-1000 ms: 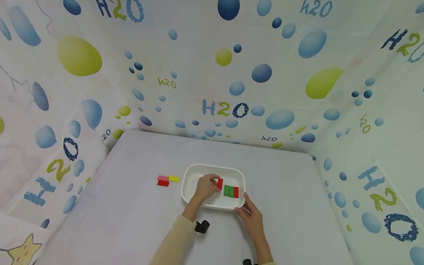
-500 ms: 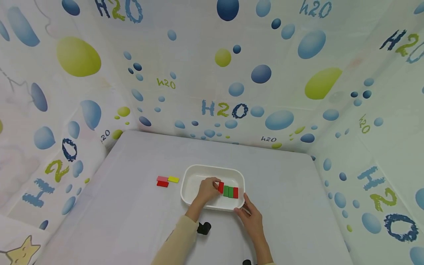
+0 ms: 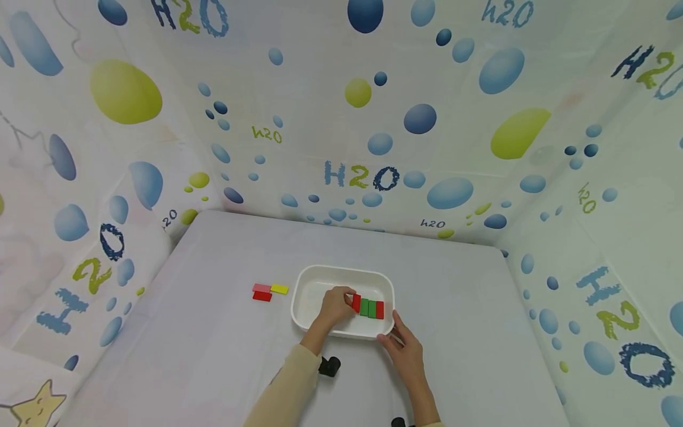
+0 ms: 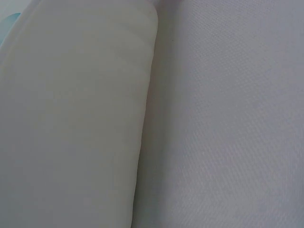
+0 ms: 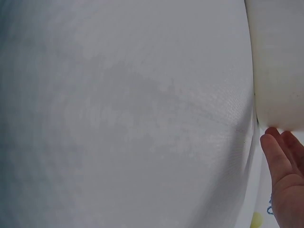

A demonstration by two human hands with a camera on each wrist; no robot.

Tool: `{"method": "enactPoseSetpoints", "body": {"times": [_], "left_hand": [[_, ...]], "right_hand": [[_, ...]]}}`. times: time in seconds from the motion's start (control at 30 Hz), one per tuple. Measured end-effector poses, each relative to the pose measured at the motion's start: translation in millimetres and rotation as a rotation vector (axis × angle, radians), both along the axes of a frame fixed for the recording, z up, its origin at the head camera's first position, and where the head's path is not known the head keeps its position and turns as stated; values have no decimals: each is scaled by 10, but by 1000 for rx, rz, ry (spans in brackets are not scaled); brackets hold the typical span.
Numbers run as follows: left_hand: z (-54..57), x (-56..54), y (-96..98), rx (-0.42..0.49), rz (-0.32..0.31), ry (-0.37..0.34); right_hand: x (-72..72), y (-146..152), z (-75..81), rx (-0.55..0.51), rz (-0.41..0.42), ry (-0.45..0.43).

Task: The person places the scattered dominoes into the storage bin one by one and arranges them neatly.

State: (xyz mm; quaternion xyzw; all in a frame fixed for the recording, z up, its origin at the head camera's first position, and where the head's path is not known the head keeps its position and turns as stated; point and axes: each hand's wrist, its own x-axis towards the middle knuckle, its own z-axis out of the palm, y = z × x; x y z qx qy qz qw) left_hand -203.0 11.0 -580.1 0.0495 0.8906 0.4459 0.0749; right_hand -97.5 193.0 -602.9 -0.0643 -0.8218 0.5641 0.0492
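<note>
White tray (image 3: 313,294) sits on a wide pale table (image 3: 176,344), and inside it a short row of small coloured blocks runs toward the right end. Right hand (image 3: 405,350) grips the tray's near right corner, thumb to the near side and fingers to the right wall, apparently to brace it. Left hand (image 3: 334,303) reaches into the tray and pinches a red block (image 3: 356,303) at the row's left end (whether that block bears on the tray floor is too small to tell). Next to it stand two green blocks (image 3: 368,308), with another red block (image 3: 380,310) closing the row on the right. Beyond the tray, on its left, lie a pink block (image 3: 261,287), a loose red block (image 3: 262,296) and a yellow block (image 3: 280,289), all close together. Setting the pinched piece flush against the greens looks like the step in hand; the next move seems to call for squaring its edge, then a gentle release that leaves its neighbours undisturbed.
</note>
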Motion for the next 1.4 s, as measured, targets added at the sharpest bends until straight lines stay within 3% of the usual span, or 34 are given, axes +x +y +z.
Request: {"method": "enactPoseSetpoints", "body": {"times": [0.93, 1.23, 1.4], "left_hand": [[-14, -2, 4, -73, -43, 27], [-51, 7, 4, -130, -47, 22], [-40, 14, 6, -133, -44, 8]], "right_hand": [[16, -16, 9, -3, -3, 7], [123, -135, 409, 11, 14, -10], [140, -163, 470, 17, 4, -22]]}}
